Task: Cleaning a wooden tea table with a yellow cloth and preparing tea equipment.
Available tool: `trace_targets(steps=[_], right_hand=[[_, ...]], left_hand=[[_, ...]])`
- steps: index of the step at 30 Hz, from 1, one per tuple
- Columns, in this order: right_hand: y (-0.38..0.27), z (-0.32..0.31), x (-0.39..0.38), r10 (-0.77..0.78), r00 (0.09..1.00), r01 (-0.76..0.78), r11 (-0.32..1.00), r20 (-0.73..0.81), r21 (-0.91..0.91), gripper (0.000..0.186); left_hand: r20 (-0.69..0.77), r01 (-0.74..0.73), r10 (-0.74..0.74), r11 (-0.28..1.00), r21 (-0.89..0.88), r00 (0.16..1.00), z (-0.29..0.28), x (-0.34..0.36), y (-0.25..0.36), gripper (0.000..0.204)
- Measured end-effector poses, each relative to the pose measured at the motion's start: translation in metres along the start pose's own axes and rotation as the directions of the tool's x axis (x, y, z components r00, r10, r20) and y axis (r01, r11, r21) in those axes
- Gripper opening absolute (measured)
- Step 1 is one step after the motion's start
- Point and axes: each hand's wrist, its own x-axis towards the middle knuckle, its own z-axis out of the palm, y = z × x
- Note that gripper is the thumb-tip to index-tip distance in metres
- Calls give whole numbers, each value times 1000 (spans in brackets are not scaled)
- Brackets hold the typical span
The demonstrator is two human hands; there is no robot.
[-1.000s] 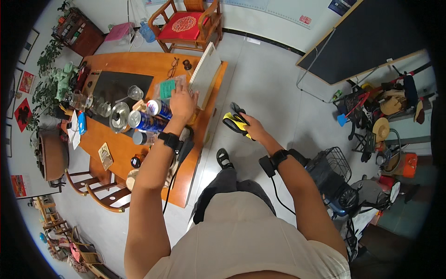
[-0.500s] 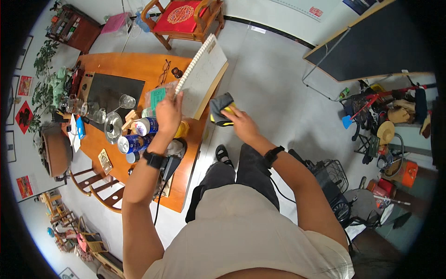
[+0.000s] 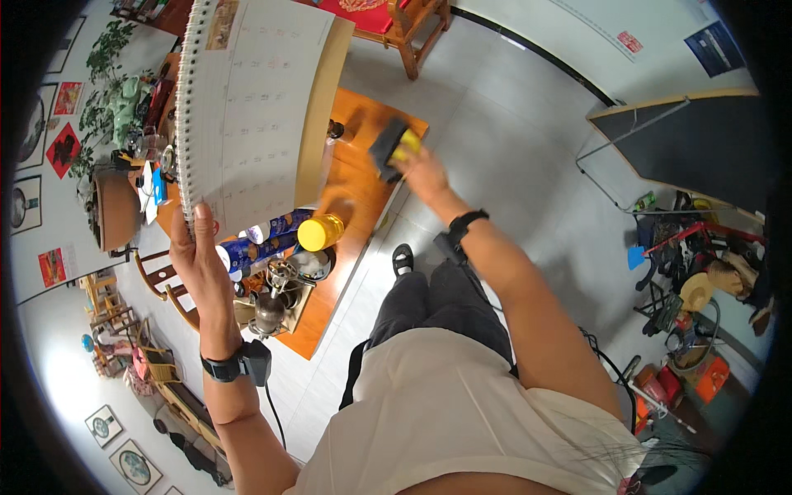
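A large spiral-bound calendar [image 3: 256,115] with a tan backing board is held up by its lower left corner in my left hand [image 3: 203,268], thumb on the page and fingers behind. It stands over the wooden table and hides much of its far part. My right hand [image 3: 425,176] is closed around a folded grey and yellow cloth [image 3: 386,149], held right of the calendar, above the table's right edge. The cloth is apart from the pages. My right fingers are slightly blurred and partly hidden.
On the wooden table [image 3: 363,190] stand a yellow-lidded jar [image 3: 321,233], blue cans [image 3: 247,253] and a metal teapot [image 3: 268,312]. A red-cushioned chair [image 3: 404,29] is beyond it. A blackboard [image 3: 693,148] leans at the far right, near piled household items.
My left hand has raised the calendar and brought it to the left, so it looks larger. The cloth in my right hand has gone up slightly. My view has shifted too.
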Motion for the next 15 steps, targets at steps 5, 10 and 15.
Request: trace_targets(steps=[5, 10, 15], right_hand=[[17, -32, 42, 160, 987, -160, 987, -15, 16, 39], [-50, 2, 2, -69, 998, 69, 996, 0, -58, 38], [-71, -11, -43, -350, 936, 344, 931, 35, 125, 40]], left_hand=[[-48, 56, -55, 998, 17, 997, -7, -9, -12, 26], [16, 88, -89, 994, 60, 996, 4, -17, -23, 23], [111, 129, -140, 986, 101, 984, 5, -30, -35, 29]])
